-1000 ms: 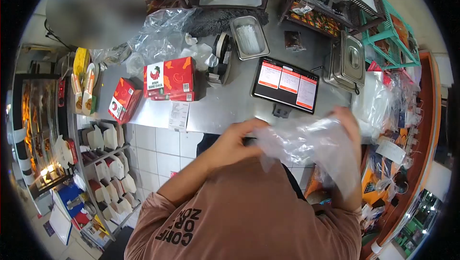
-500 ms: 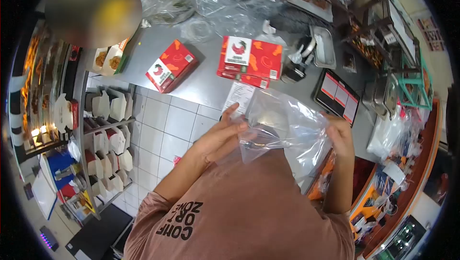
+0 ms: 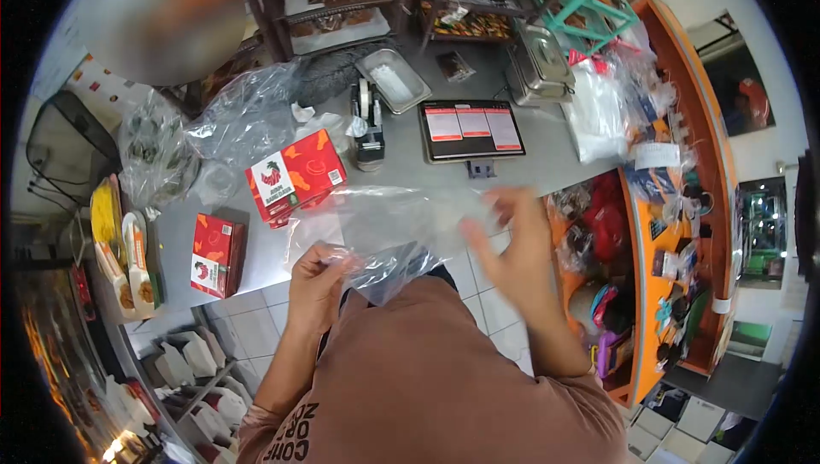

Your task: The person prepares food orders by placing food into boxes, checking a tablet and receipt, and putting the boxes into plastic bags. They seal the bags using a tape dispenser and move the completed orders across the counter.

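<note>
A clear plastic bag (image 3: 389,225) stretches in front of my chest, over the counter's near edge. My left hand (image 3: 321,283) is closed, pinching the bag at its lower left. Close to the bag's right end, my right hand (image 3: 519,250) has its thumb and fingers spread apart, slightly blurred by motion. Just beyond the bag lies a red and white printed food box (image 3: 295,175) with another red box partly hidden beneath it. Farther left, a second red food box (image 3: 218,255) rests by the counter's front edge.
A tablet (image 3: 471,131) lies on the steel counter (image 3: 401,175), beside a black tape dispenser (image 3: 369,135) and a metal tray (image 3: 393,79). Crumpled plastic (image 3: 248,109) covers the back left. An orange shelf unit (image 3: 642,293) stands at right. Another person is at upper left.
My view has swung right, so the boxes appear farther left. My right hand has spread its fingers and come away from the bag's side. My left hand still pinches the bag.
</note>
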{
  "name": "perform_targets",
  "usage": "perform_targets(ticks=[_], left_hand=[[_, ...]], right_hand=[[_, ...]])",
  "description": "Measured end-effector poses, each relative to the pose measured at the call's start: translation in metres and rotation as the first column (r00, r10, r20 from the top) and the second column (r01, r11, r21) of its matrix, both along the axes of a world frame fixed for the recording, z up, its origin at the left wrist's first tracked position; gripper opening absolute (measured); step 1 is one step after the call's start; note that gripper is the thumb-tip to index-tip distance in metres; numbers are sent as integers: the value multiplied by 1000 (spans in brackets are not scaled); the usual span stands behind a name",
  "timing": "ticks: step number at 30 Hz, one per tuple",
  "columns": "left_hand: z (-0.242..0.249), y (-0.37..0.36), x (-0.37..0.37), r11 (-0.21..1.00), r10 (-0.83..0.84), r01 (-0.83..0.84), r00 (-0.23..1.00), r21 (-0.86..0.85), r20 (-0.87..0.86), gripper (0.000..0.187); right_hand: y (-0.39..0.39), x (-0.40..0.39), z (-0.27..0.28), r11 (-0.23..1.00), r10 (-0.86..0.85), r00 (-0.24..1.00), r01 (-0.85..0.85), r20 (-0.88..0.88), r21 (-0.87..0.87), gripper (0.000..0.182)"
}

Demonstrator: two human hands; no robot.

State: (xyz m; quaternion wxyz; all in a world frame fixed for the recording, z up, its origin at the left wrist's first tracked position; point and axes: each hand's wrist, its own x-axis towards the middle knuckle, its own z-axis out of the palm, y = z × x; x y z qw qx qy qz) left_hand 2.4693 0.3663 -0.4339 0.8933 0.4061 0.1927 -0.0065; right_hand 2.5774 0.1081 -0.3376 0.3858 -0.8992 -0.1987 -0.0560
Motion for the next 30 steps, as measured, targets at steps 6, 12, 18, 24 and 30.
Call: perform_targets(ticks=[6,12,18,24,30], left_hand=[[17,-83,34,983,-182,176,975,-54,-125,14],[-24,-137,34,927,-52,29,997,-373,-52,40],[-24,-172,64,820,-301,344,939,458,-167,50],[-32,-132,32,824,-247,402,889,399,-385,28],[-5,-65,-31,820,390,-333,920,-465,29,32]], right_hand=[[-10,-10,-65,851,385,521,119,-762,511,22],[-82,10,-102,898,313,665,25,-678,440,16],[-120,86,-155,833,94,753,299,-651,466,21],[-122,125,-123,396,378,380,757,-844,519,32],[-79,75,-133,768,628,545,-547,-555,333,47]])
